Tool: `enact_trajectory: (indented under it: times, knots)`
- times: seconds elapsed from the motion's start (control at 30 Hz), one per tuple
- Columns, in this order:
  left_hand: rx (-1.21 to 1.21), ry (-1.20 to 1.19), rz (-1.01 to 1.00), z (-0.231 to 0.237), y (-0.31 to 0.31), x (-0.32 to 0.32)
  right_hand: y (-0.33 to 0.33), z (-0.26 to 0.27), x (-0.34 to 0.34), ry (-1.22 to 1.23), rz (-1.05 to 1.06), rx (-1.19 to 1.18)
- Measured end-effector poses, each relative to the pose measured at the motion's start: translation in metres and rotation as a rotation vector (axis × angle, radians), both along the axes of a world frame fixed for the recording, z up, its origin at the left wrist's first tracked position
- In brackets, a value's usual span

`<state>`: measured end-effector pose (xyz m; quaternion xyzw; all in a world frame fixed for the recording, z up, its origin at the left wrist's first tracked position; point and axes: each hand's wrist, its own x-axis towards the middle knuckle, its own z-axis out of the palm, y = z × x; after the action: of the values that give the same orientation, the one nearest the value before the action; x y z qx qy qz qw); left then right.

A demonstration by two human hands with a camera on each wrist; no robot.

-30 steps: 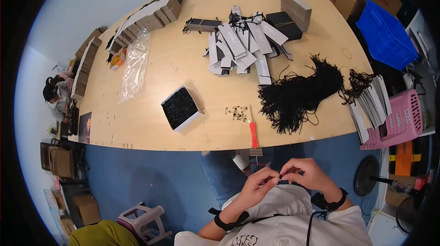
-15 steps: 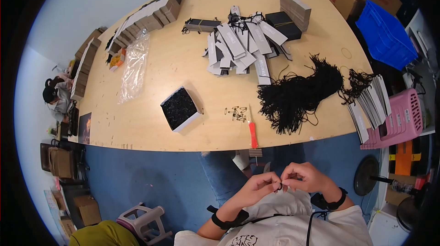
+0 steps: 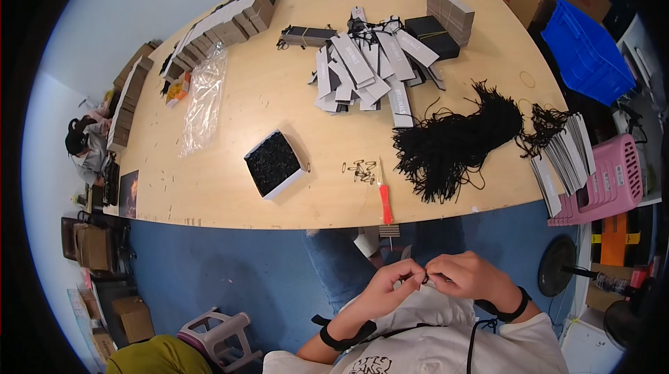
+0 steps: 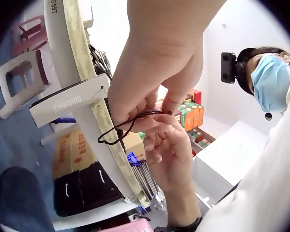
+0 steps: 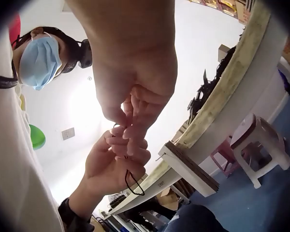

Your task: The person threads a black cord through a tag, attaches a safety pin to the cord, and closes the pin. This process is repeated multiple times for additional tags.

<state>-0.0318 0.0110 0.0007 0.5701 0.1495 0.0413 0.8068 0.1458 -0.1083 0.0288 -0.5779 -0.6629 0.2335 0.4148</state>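
In the head view, my left hand (image 3: 387, 292) and right hand (image 3: 468, 278) meet fingertip to fingertip above the lap, with a small dark bit of cord between them. A thin black cord (image 4: 118, 141) hangs in a loop from the fingers of my left hand (image 4: 159, 67) in the left wrist view; my right hand (image 4: 171, 159) pinches close by. The right wrist view has the cord loop (image 5: 134, 186) beside my left hand (image 5: 111, 166), below my right hand (image 5: 135, 67). The fingertips partly hide where the cord is pinched.
Beyond the hands, the table (image 3: 320, 207) bears an open box of black pieces (image 3: 273, 165), a red-handled tool (image 3: 385, 205), black cords (image 3: 456, 141) and a pile of tags (image 3: 355, 60). Strung tags (image 3: 547, 182) overhang its right edge. A stool (image 3: 219, 336) stands lower left.
The hands stay together above the lap. My right hand's fingers have curled in more and it has tilted slightly; the dark bit between the fingertips shows less than half a second ago.
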Motion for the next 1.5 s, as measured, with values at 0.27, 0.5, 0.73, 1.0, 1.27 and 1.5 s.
enact_trajectory:
  times: [0.27, 0.5, 0.73, 1.0, 1.27, 1.5]
  knots:
    - [0.487, 0.030, 0.141, 0.019, -0.004, 0.008, 0.000, 0.006, -0.006, -0.010, -0.101, -0.023]
    - [0.786, -0.001, 0.189, 0.017, -0.007, 0.015, -0.001, 0.002, -0.007, 0.171, -0.170, -0.195]
    - [0.847, -0.076, 0.143, 0.018, -0.004, 0.016, -0.001, -0.006, 0.008, 0.654, 0.003, -0.527]
    - [0.795, -0.090, 0.131, 0.022, -0.002, 0.015, -0.003, 0.004, 0.003, 0.554, -0.073, -0.460]
    - [0.692, -0.058, 0.131, 0.020, -0.004, 0.013, -0.003, 0.013, 0.000, 0.380, -0.107, -0.430]
    - [0.382, -0.063, 0.020, 0.006, -0.002, 0.008, -0.002, 0.015, 0.005, 0.553, -0.043, -0.485]
